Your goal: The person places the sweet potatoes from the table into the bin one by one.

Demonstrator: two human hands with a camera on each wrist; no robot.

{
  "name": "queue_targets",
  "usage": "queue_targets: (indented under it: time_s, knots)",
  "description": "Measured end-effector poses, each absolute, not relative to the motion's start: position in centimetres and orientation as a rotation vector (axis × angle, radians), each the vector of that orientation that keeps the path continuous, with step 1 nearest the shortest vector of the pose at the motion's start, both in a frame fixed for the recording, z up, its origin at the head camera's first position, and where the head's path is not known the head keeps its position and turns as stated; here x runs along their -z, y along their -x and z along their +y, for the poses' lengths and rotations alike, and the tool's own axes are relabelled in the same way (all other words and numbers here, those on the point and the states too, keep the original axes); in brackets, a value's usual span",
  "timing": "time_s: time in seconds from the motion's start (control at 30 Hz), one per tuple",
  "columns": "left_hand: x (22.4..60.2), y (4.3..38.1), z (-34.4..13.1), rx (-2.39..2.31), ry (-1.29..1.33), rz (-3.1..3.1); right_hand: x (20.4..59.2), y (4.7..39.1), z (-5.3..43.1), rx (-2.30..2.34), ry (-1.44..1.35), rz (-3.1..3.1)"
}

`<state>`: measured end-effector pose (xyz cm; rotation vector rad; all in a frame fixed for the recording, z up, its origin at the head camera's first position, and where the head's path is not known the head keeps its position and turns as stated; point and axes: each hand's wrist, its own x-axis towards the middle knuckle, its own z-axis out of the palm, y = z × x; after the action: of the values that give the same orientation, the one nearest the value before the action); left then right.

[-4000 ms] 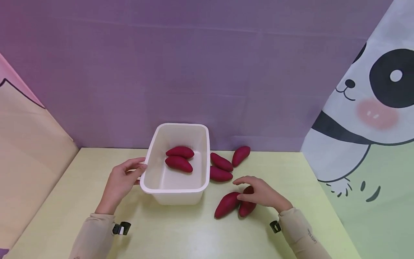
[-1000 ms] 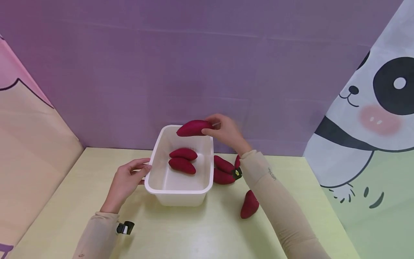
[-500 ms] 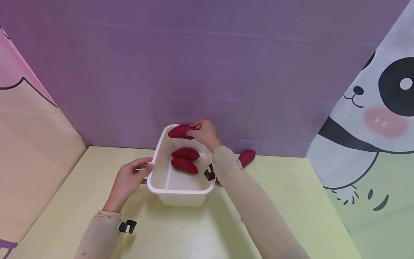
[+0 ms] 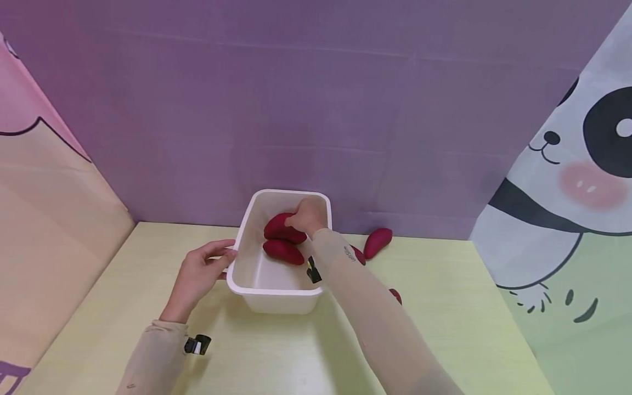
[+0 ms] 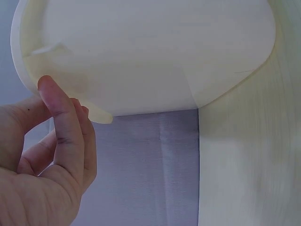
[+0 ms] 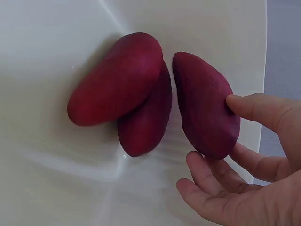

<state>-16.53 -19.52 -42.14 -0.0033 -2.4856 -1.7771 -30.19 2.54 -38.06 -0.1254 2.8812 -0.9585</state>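
Being pinched by the right hand (image 4: 307, 216) inside the white bin (image 4: 281, 303) is one sweet potato (image 6: 204, 106), seemingly apart from two others (image 6: 115, 80) beside it; the bin's left rim (image 4: 244, 225) is gripped by the left hand (image 4: 197, 274).

Six smooth, tapered, deep-red sweet potatoes (image 4: 283, 253) are visible: three within one white rectangular plastic bin (image 4: 283, 304) at centre, three right of it, two partly hidden, on one pale yellow bench (image 4: 257, 356). Two small black wrist devices (image 4: 198, 344); one black-and-white cartoon panda (image 4: 587, 186), far right.
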Motion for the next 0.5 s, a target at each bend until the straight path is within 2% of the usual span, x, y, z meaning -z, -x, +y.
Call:
queue_targets:
  time_s: [0.17, 0.5]
  knots:
    - [42.1, 16.5, -19.6, 1.766, 0.002, -2.496, 36.9, 29.9, 2.6, 0.902, 0.201, 2.934]
    - [42.1, 16.7, -19.4, 1.786, 0.0, -2.494, 30.7, 28.4, 5.0, 0.986, 0.511, 2.911]
